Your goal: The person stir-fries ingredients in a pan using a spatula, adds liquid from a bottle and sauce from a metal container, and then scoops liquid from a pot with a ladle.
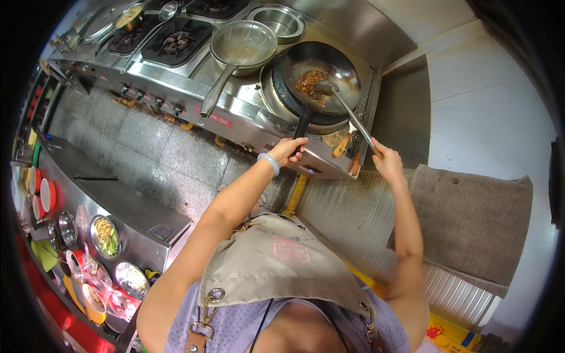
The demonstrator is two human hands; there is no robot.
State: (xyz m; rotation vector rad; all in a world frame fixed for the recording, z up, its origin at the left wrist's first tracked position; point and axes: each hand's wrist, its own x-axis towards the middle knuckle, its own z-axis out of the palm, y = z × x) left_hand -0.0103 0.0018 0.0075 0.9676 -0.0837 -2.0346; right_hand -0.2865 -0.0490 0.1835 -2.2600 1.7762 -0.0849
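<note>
My left hand (289, 151) is closed around the black handle of a wok (348, 73), which is tilted over the round burner ring at the stove's right end. Browned, finely cut food (311, 84) lies in the wok. In my right hand (388, 162) is the end of a long metal ladle (355, 117), its head down in the wok against the food. A wide metal strainer (242, 42) with a long handle rests over a pot left of the wok. Below the wok, near the stove's front corner, lies a wooden-handled tool (342, 145).
Steel pots (282, 22) stand behind the strainer, and black gas burners (176, 42) are farther left. A steel counter (150, 212) at the lower left holds a plate of cut vegetables (106, 238), bowls and bags. A grey mat (468, 220) lies at the right.
</note>
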